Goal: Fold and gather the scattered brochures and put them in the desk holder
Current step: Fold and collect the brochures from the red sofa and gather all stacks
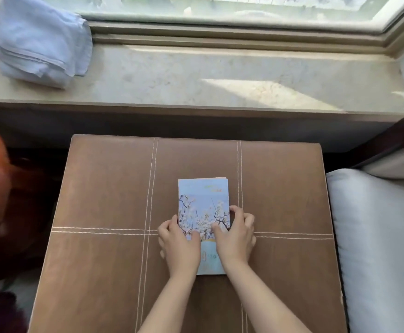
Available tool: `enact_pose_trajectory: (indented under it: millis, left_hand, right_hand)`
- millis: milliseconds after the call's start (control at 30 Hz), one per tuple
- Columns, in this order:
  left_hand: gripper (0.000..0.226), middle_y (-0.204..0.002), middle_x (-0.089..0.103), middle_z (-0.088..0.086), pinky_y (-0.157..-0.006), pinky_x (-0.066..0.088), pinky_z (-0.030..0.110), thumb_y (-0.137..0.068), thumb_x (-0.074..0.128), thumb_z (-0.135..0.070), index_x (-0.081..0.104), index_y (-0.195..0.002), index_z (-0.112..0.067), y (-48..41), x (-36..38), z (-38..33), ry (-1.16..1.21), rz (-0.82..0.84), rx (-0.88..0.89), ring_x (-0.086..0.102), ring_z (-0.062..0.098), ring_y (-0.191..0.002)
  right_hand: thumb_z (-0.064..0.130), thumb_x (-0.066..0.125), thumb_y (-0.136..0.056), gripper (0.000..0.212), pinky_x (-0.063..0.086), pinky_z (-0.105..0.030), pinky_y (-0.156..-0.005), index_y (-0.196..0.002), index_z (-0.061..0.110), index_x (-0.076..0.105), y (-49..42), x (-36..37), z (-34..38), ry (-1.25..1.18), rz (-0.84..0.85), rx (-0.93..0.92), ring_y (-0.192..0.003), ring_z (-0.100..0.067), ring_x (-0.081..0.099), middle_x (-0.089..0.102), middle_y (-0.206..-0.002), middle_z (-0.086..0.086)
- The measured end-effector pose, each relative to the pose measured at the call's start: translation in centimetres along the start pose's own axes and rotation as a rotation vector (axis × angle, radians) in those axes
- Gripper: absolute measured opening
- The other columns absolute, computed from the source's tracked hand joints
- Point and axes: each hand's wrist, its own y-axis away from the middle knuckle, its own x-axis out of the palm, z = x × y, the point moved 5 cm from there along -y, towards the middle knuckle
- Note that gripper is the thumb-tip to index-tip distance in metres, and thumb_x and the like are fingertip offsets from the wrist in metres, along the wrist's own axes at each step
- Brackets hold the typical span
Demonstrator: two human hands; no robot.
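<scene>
Lower centre: left hand (pixel 180 243) and right hand (pixel 235 236) grip brochure stack (pixel 202 200) by side edges, hiding lower cover; print blurred, sheet count unclear.

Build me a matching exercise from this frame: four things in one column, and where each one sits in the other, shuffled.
Things
1. brochure stack
2. pale blue cloth
3. left hand
4. grey cushion

Places
A. on the stone windowsill, far left
B. at the stack's left edge
C. on the brown stitched top, near its middle
D. beside the brown top, on its right

Pairs: 1-C, 2-A, 3-B, 4-D
</scene>
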Motion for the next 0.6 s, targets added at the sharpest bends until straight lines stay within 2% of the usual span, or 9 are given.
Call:
enact_pose_trajectory:
  millis: [100,167,267,333,367,433,500,533,600]
  left_hand:
    - [0.050,-0.134,0.044,0.007,-0.102,0.037,0.043,-0.086,0.060,-0.024,0.044,-0.132,-0.014,-1.4,-0.2,0.0,0.114,0.011,-0.122,0.043,0.031,-0.123]
    - [0.040,-0.128,0.051,0.009,-0.102,0.038,0.041,-0.087,0.059,-0.023,0.049,-0.124,-0.012,-2.3,-0.3,0.1,0.175,0.048,-0.132,0.044,0.029,-0.120]
    - [0.038,-0.131,0.046,0.013,-0.105,0.036,0.041,-0.090,0.059,-0.028,0.055,-0.121,-0.007,-3.3,0.1,0.1,0.161,0.166,-0.140,0.042,0.031,-0.124]
    - [0.037,-0.134,0.040,0.011,-0.108,0.034,0.040,-0.091,0.058,-0.026,0.052,-0.123,-0.007,-3.0,-0.1,-0.2,0.211,0.217,-0.123,0.039,0.028,-0.127]
    - [0.033,-0.133,0.042,0.009,-0.105,0.037,0.039,-0.092,0.058,-0.021,0.051,-0.121,-0.010,-2.7,-0.3,-0.7,0.291,0.231,-0.084,0.042,0.025,-0.126]
    - [0.025,-0.123,0.056,0.004,-0.090,0.049,0.029,-0.092,0.054,-0.007,0.051,-0.114,-0.019,-1.8,-1.3,-2.0,0.530,0.276,0.022,0.058,0.014,-0.113]
    - [0.041,-0.108,0.067,-0.004,-0.075,0.053,0.016,-0.089,0.048,0.010,0.053,-0.110,-0.024,-0.9,-2.5,-3.5,0.723,0.315,0.138,0.066,0.002,-0.097]
    - [0.047,-0.103,0.069,-0.008,-0.075,0.053,0.015,-0.086,0.046,0.016,0.054,-0.111,-0.023,-0.6,-3.2,-4.0,0.760,0.308,0.196,0.066,0.000,-0.094]
    - [0.049,-0.094,0.071,-0.012,-0.076,0.052,0.016,-0.081,0.048,0.021,0.058,-0.109,-0.018,-0.2,-4.0,-4.7,0.783,0.273,0.275,0.065,0.000,-0.090]
  right_hand:
    - [0.026,0.076,-0.074,0.057,0.041,-0.039,-0.096,-0.121,0.021,0.045,-1.0,0.6,-0.2,-0.068,0.050,0.046,-0.116,-0.024,0.049,0.047,-0.123,-0.002]
    - [0.026,0.078,-0.071,0.055,0.041,-0.040,-0.097,-0.116,0.016,0.048,-1.8,0.8,-0.3,-0.120,0.080,0.106,-0.117,-0.025,0.047,0.049,-0.122,-0.004]
    - [0.021,0.077,-0.071,0.042,0.040,-0.036,-0.097,-0.105,0.013,0.054,-2.3,1.2,-0.2,-0.189,0.144,0.186,-0.118,-0.025,0.043,0.045,-0.116,-0.004]
    - [0.017,0.077,-0.072,0.039,0.041,-0.038,-0.099,-0.102,0.014,0.052,-1.9,1.1,0.0,-0.300,0.180,0.188,-0.116,-0.025,0.044,0.041,-0.111,0.000]
    - [0.016,0.077,-0.073,0.039,0.041,-0.040,-0.100,-0.103,0.014,0.052,-1.6,0.7,0.3,-0.378,0.193,0.161,-0.115,-0.025,0.045,0.042,-0.110,0.001]
    - [0.011,0.075,-0.076,0.036,0.045,-0.042,-0.098,-0.103,0.015,0.052,-1.0,-0.5,1.3,-0.556,0.224,0.072,-0.113,-0.025,0.050,0.052,-0.113,-0.003]
    - [0.001,0.070,-0.080,0.033,0.053,-0.032,-0.088,-0.101,0.019,0.052,-0.1,-2.2,2.9,-0.801,0.291,-0.010,-0.104,-0.020,0.061,0.065,-0.108,-0.007]
    - [-0.006,0.066,-0.079,0.037,0.054,-0.025,-0.081,-0.100,0.022,0.053,0.1,-3.1,3.5,-0.874,0.301,-0.070,-0.097,-0.015,0.065,0.069,-0.103,-0.004]
    - [-0.009,0.063,-0.073,0.042,0.051,-0.015,-0.074,-0.097,0.025,0.056,0.5,-4.9,4.4,-0.872,0.251,-0.203,-0.084,-0.005,0.064,0.070,-0.090,0.008]
